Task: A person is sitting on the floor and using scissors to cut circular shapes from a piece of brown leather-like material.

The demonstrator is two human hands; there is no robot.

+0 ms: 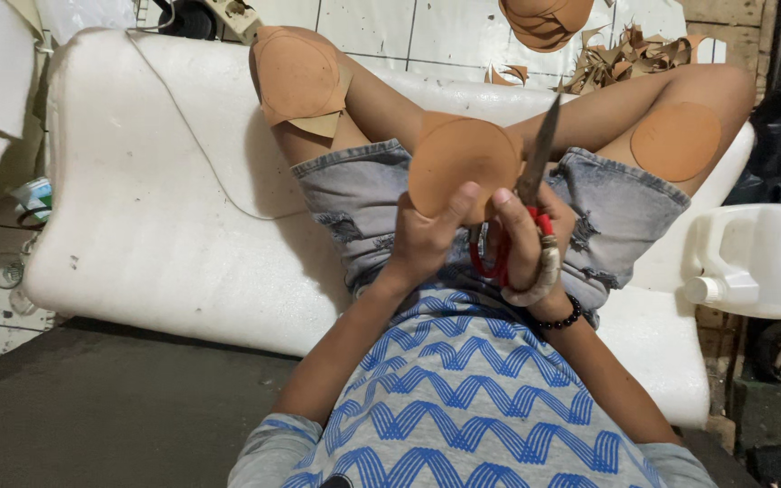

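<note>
Round tan leather disc (pixel 461 165) pinched in left hand (pixel 427 242) above lap; right hand (pixel 524 246) closed through red-handled scissors (pixel 535 167), blades near shut at edge. Slip risks ragged cut, nicked thumb.

White foam cushion (pixel 164 190), white tiled floor (pixel 427 32), brown scraps (pixel 625 56)

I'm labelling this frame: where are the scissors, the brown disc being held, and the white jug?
scissors (pixel 538 149), head view, on the blade.
brown disc (pixel 458 163), head view, its centre.
white jug (pixel 770 258), head view, its side wall.
</note>
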